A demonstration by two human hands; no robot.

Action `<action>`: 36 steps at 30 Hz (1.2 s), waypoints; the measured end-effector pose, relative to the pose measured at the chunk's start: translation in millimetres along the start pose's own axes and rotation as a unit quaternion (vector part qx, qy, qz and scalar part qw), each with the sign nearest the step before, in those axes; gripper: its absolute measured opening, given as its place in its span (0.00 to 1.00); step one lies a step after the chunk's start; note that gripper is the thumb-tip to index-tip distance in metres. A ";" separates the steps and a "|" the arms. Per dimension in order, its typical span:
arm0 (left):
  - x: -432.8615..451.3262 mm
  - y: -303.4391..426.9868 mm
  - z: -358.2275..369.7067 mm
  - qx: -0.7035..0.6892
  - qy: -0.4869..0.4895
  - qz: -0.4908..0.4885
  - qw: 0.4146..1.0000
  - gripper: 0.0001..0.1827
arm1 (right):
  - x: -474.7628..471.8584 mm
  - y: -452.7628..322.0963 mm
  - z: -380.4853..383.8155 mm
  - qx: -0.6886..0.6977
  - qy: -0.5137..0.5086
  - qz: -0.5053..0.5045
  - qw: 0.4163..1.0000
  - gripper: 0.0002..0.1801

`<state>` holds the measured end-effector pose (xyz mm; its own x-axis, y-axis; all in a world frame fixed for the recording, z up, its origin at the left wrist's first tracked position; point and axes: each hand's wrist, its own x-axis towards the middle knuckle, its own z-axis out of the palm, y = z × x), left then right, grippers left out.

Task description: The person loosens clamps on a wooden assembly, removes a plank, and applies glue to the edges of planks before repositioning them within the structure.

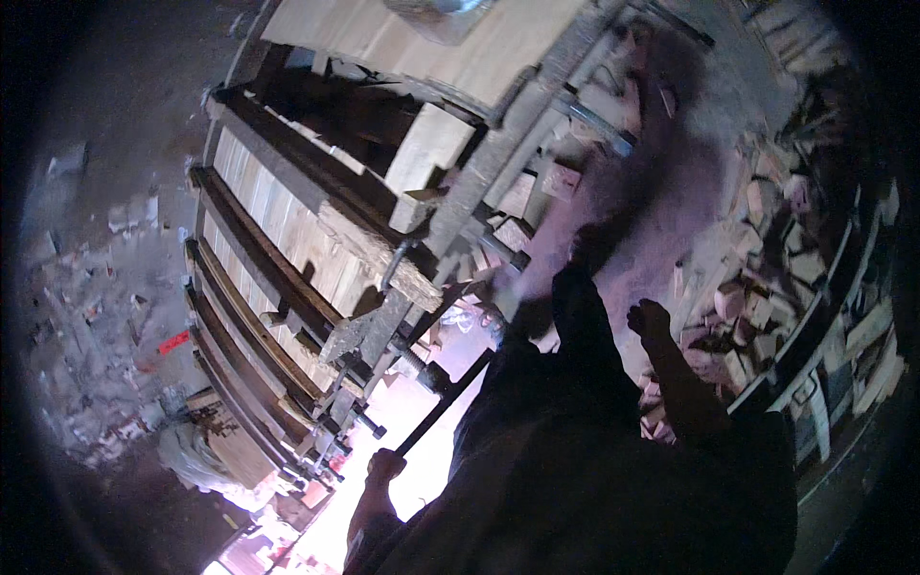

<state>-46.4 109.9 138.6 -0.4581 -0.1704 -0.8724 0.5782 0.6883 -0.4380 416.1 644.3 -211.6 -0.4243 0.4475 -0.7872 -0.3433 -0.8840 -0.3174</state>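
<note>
My left hand (386, 465) is closed around the lower end of a long dark bar handle (445, 402). The bar's middle meets the socket-like head (433, 376) at the end of a threaded clamp screw (408, 357). That screw sits at the near side of a clamp rack (266, 251), which holds edge-joined wooden panels (248, 172) between dark metal bars. My right hand (649, 318) hangs beside my leg with its fingers curled and nothing visible in it. A rough wood block (381, 251) lies along the rack's upper bar, near the screws.
A pale wooden panel (503, 50) lies at the top, with a plastic-like object (442, 14) on it. More clamp screws (510, 251) jut toward my legs. Wood offcuts (747, 316) are heaped at right beside a dark curved rail (812, 316). A red strip (173, 343) lies on the littered floor.
</note>
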 end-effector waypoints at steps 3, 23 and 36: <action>3.3 -19.3 31.9 0.032 0.103 0.065 0.992 0.17 | -10.4 -1.3 86.9 -0.094 0.035 0.025 0.995 0.06; -24.2 -0.3 8.1 -0.111 0.072 0.154 0.979 0.24 | -150.7 291.2 265.1 -0.648 -0.267 -0.198 0.685 0.19; 20.8 182.9 -92.8 -0.171 0.237 0.396 0.871 0.19 | -51.2 114.7 213.6 -0.389 -0.003 -0.186 0.902 0.18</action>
<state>-12.9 297.7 60.6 -0.2816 0.7067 -0.6490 0.6417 0.6416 0.4202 219.5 548.9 -94.8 -0.4062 0.7312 -0.5480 0.2288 -0.4992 -0.8357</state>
